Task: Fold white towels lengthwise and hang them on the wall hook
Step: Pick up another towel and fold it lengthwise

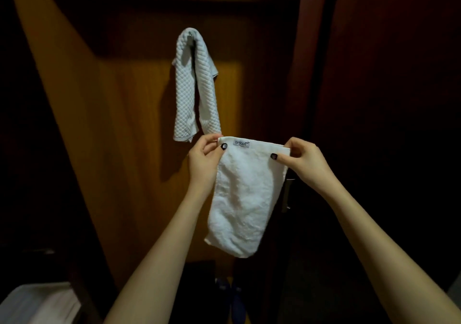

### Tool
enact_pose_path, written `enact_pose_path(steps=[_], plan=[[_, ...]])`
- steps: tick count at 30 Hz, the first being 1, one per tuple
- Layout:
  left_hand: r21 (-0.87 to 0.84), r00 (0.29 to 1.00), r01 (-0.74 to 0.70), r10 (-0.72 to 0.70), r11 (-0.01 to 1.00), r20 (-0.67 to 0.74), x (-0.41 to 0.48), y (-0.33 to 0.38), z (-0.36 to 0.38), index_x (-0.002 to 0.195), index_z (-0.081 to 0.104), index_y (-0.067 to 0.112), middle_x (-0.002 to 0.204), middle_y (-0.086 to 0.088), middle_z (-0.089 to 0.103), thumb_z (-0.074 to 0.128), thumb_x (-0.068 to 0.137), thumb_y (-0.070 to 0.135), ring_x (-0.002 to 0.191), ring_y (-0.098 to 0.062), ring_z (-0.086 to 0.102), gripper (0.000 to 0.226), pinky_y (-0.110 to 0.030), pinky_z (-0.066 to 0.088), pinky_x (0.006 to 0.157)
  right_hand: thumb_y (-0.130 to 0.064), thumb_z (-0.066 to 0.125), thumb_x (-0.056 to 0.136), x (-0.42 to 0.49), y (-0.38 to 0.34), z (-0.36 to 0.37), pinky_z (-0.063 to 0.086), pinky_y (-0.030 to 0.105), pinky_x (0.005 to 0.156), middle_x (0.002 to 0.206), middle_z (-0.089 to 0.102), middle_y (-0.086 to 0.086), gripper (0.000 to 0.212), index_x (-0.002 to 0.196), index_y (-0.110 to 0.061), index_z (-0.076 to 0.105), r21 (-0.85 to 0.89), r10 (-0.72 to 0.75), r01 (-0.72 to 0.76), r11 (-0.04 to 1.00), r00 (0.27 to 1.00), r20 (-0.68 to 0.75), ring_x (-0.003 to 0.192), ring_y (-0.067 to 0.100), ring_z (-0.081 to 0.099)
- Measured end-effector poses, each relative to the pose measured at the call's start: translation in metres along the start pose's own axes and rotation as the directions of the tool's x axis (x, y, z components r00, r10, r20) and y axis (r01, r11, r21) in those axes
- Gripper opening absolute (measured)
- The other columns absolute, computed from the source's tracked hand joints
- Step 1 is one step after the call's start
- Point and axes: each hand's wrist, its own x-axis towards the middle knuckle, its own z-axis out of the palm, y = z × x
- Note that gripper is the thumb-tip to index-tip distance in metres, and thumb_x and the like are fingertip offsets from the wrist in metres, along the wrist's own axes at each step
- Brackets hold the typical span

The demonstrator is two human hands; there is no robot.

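Towel held before the hook. The left hand [204, 159] pinches the upper left corner of the towel [245, 198], thumb in front and fingers curled behind. The right hand [303, 160] pinches the upper right corner likewise, so both are clamped on one short edge. That edge runs nearly level between them, with a label [241, 143] near its left end. The towel hangs free in the air below the edge, its long axis running downward and leaning slightly toward the person's left. It looks doubled over already, though the layers cannot be counted. Beyond, up and to the left of the held edge, the hook [190, 34] projects from an orange panel [139, 114]. It carries a hung towel [185, 91], whose lower ends reach just above the left hand. The left hand is the nearer to the hook; the coming move probably calls for bringing the corners together, then lifting up and leftward.
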Motion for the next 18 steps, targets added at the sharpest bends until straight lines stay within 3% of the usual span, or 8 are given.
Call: enact_pose_path(steps=[3, 5, 7, 9, 13, 18], plan=[[0.136, 0.999, -0.054, 0.054, 0.989, 0.005, -0.004, -0.005, -0.003, 0.093, 0.06, 0.026, 0.093, -0.003, 0.068, 0.063, 0.087, -0.002, 0.089, -0.01, 0.066, 0.028, -0.019, 0.052, 0.076, -0.025, 0.073, 0.083, 0.0, -0.001, 0.011, 0.053, 0.045, 0.06, 0.078, 0.065, 0.013, 0.021, 0.074, -0.019, 0.055, 0.024, -0.003, 0.005, 1.0, 0.997, -0.078, 0.074, 0.029, 0.065], [0.199, 0.996, -0.094, 0.091, 0.976, 0.025, -0.005, -0.009, -0.005, 0.094, 0.058, 0.032, 0.097, 0.003, 0.067, 0.062, 0.088, -0.002, 0.094, -0.014, 0.065, 0.034, -0.025, 0.054, 0.08, -0.022, 0.072, 0.083, 0.001, 0.002, 0.014, 0.05, 0.038, 0.057, 0.078, 0.063, 0.01, 0.019, 0.076, -0.022, 0.055, 0.037, -0.035, 0.04, 0.998, 0.99, -0.136, 0.069, 0.022, 0.062], [0.227, 0.985, -0.17, 0.162, 0.959, 0.057, -0.005, -0.011, -0.008, 0.091, 0.06, 0.031, 0.09, 0.018, 0.064, 0.06, 0.086, -0.006, 0.086, -0.004, 0.062, 0.038, -0.02, 0.051, 0.076, -0.022, 0.073, 0.083, 0.003, 0.004, 0.013, 0.05, 0.034, 0.059, 0.083, 0.065, 0.004, 0.015, 0.087, -0.025, 0.059, 0.07, -0.036, 0.047, 0.996, 0.987, -0.156, 0.075, 0.018, 0.063], [0.257, 0.971, -0.238, 0.225, 0.937, 0.08, -0.005, -0.012, -0.008, 0.081, 0.064, 0.027, 0.081, 0.017, 0.063, 0.055, 0.082, -0.012, 0.078, -0.001, 0.057, 0.04, -0.014, 0.046, 0.071, -0.022, 0.074, 0.083, 0.006, 0.005, 0.012, 0.054, 0.032, 0.067, 0.091, 0.067, -0.001, 0.02, 0.1, -0.023, 0.064, 0.096, 0.0, 0.016, 0.995, 0.986, -0.165, 0.085, 0.014, 0.066], [0.36, 0.947, -0.319, 0.306, 0.877, 0.094, -0.004, -0.014, -0.004, 0.07, 0.07, 0.011, 0.081, -0.002, 0.062, 0.049, 0.076, -0.016, 0.077, -0.003, 0.057, 0.035, -0.015, 0.045, 0.066, -0.023, 0.069, 0.087, 0.007, -0.001, 0.014, 0.052, 0.038, 0.063, 0.082, 0.067, -0.001, 0.011, 0.084, -0.014, 0.064, 0.101, 0.001, 0.019, 0.995, 0.98, -0.197, 0.077, 0.017, 0.066], [0.417, 0.95, -0.306, 0.3, 0.856, 0.082, -0.003, -0.016, -0.001, 0.083, 0.07, 0.013, 0.092, 0.005, 0.057, 0.05, 0.084, -0.01, 0.076, 0.0, 0.054, 0.031, -0.011, 0.039, 0.062, -0.023, 0.06, 0.094, 0.005, -0.002, 0.018, 0.043, 0.035, 0.054, 0.077, 0.062, 0.004, 0.01, 0.086, -0.017, 0.056, 0.101, -0.123, 0.145, 0.984, 0.972, -0.201, 0.067, 0.016, 0.059]])
